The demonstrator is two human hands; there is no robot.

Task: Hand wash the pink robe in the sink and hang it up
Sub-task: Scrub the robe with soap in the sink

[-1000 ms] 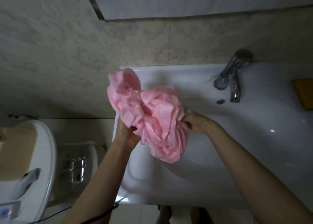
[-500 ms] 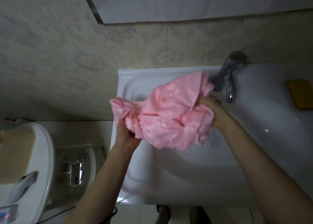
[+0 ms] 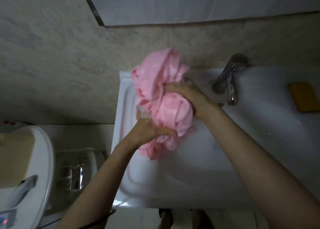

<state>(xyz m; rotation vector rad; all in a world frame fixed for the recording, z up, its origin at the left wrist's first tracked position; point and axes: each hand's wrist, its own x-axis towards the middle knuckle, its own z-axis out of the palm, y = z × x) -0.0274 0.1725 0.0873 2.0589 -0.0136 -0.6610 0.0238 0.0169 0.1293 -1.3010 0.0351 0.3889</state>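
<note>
Head view: the bunched pink robe (image 3: 162,105) is held over the left part of the white sink (image 3: 199,173), its top against the wall. The left hand (image 3: 147,130) grips it from below, fingers (image 3: 165,133) curled into the cloth. The right hand (image 3: 187,97) clutches its middle, fingers curled round a fold. A tap (image 3: 231,84) stands just right of the hands.
</note>
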